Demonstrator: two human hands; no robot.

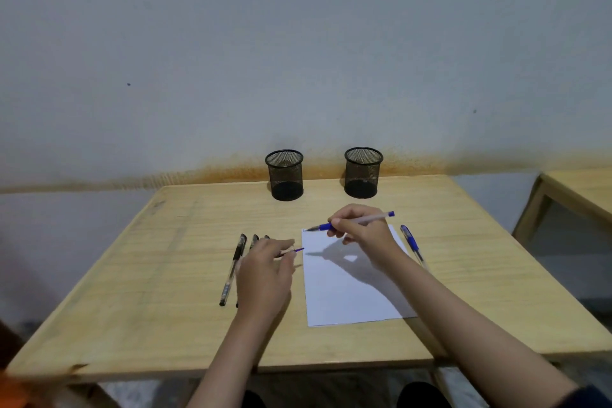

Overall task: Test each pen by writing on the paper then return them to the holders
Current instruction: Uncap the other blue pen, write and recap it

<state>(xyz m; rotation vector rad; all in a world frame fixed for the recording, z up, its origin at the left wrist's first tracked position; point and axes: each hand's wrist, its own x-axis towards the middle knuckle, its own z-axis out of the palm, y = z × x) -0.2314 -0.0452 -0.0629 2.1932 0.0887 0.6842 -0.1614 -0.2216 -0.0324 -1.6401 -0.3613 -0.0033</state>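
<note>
Gripping a blue pen [351, 221] in my right hand [364, 230], tip at the paper [344, 295]; my left hand [265, 278] pinches its cap [299, 250] above the counter [132, 291].

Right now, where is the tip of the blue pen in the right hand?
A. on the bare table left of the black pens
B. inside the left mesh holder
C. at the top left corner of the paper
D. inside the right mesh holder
C: the right hand grips the blue pen, its tip at the top left corner of the paper.
</note>
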